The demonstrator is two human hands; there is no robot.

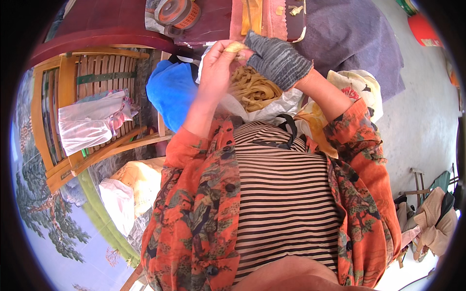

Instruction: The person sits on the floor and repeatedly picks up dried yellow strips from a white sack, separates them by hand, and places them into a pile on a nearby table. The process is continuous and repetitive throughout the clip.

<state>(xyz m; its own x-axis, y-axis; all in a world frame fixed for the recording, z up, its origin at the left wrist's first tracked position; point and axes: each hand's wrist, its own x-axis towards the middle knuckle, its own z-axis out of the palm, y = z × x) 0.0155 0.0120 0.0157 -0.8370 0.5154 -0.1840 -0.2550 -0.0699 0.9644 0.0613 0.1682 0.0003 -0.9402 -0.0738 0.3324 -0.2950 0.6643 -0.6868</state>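
Observation:
Between my two hands, a small bundle of pale yellow strips [236, 47] is held near the table edge. My bare left hand [219, 60] pinches it between thumb and fingers. My right hand [271, 58] wears a grey knitted fingerless glove and has its fingertips at the bundle's right side; the glove partly hides them. Below the hands, a heap of long tan strips [255, 89] lies in a white plastic bag [269, 109] at my lap. Just beyond my right hand, a wooden block [252, 18] with a thin dark metal piece rests on a pink cloth [273, 22].
A lidded orange-patterned container [180, 16] stands on the dark red table [214, 22]. Scraps [295, 10] lie at its right corner. Blue cloth [169, 91] and a slatted wooden chair [67, 109] are to the left; purple cloth [349, 40] is at the right.

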